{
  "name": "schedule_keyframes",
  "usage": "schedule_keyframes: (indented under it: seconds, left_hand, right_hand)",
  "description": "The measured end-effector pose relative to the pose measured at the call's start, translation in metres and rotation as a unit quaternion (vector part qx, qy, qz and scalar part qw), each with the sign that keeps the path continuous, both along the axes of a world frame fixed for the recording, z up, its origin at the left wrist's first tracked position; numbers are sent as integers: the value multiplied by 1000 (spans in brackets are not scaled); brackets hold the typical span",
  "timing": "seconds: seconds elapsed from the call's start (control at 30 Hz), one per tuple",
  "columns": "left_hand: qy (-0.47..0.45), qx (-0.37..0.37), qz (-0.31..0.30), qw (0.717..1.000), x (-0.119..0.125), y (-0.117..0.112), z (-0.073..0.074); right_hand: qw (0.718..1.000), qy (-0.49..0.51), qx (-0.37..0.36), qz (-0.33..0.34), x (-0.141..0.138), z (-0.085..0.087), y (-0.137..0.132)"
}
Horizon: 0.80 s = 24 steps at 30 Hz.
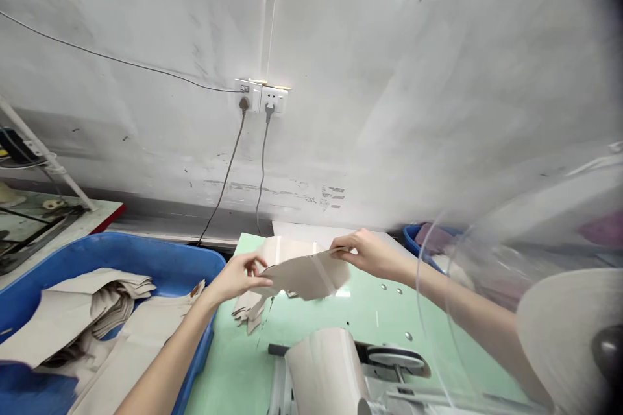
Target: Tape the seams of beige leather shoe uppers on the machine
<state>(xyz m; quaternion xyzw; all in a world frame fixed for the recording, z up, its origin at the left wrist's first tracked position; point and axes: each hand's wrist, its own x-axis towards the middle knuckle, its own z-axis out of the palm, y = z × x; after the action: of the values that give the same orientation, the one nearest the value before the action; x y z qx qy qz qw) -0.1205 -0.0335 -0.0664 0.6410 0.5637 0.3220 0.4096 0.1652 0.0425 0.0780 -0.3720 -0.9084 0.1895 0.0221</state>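
My left hand (237, 277) and my right hand (370, 253) hold a beige cut piece of fabric (306, 275) between them, above the pale green table (311, 331). The left fingers pinch its left end and the right fingers pinch its top right corner. More beige pieces (250, 311) lie in a small pile on the table under the held piece. A clear strip runs across the held piece.
A blue bin (160, 259) at the left holds several beige pieces (87, 311). A grey machine part (331, 369) sits at the table's near edge. A large roll of beige tape (569, 331) is at the right. Two plugs hang from a wall socket (260, 98).
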Motion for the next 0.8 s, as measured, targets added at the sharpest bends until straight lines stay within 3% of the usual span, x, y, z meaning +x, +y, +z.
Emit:
schedule_keyframes:
  seconds: [0.07, 0.13, 0.2, 0.27, 0.37, 0.5, 0.57, 0.67, 0.73, 0.8]
  left_hand:
    - [-32, -26, 70, 997, -15, -11, -59]
    - [27, -38, 159, 986, -18, -14, -114]
    - [92, -41, 192, 976, -10, -13, -149]
    - [118, -38, 186, 975, 0, -14, -165]
    - [165, 2, 133, 977, 9, -29, -168]
    - [220, 24, 26, 975, 9, -58, -164]
    - [136, 17, 60, 989, 10, -56, -152]
    - [-101, 23, 114, 988, 17, -29, -116]
    - [-245, 7, 62, 968, 21, -8, -90]
    - [-306, -36, -20, 951, 20, 2, -72]
  right_hand:
    - [1000, 7, -22, -12, 5, 8, 1]
    - [999, 16, -31, -19, 12, 15, 2]
    - [999, 21, -34, -25, 17, 23, 2]
    - [998, 28, -38, -39, 20, 31, 1]
    - [992, 82, -63, -72, 17, 45, -3]
    - [952, 209, -197, -103, -1, 55, -12]
    - [927, 254, -259, -99, -14, 54, -17]
    - [897, 297, -318, -76, -33, 50, -21]
    - [877, 319, -352, -66, -42, 47, -19]
    - [860, 343, -371, -67, -46, 44, -13]
